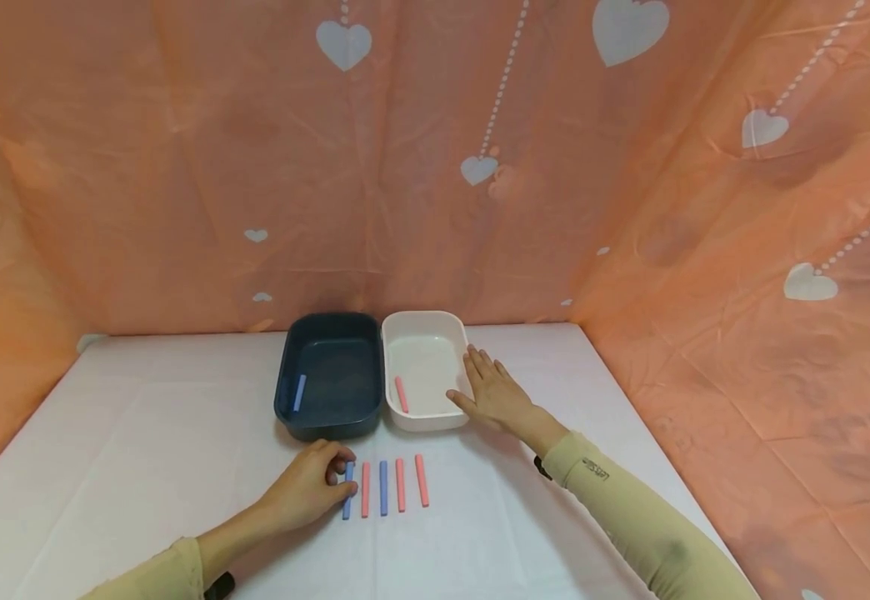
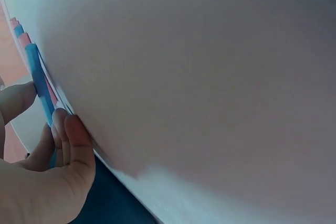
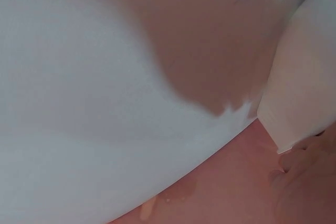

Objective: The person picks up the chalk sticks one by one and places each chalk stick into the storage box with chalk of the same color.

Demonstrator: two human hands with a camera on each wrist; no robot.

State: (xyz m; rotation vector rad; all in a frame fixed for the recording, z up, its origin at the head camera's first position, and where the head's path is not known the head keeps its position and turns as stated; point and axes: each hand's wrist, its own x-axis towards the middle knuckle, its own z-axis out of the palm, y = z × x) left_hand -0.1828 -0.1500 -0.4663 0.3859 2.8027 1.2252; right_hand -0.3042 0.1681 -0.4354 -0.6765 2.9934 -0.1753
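My left hand (image 1: 306, 490) pinches a blue chalk stick (image 1: 347, 507), the leftmost in a row on the white cloth. In the left wrist view, the thumb lies on one side of that blue chalk (image 2: 37, 69) and curled fingers on the other. To its right lie a pink chalk stick (image 1: 365, 490), another blue one (image 1: 383, 488) and two more pink ones (image 1: 401, 485). My right hand (image 1: 501, 402) is held with straight fingers against the right side of a white dish (image 1: 427, 422), which holds one pink chalk stick (image 1: 402, 394).
A dark blue dish (image 1: 330, 429) stands directly left of the white one, with one blue chalk stick (image 1: 299, 392) inside. Both sit near the back of the cloth-covered table (image 1: 165, 433). An orange curtain with white hearts (image 1: 420, 242) hangs behind and along the sides.
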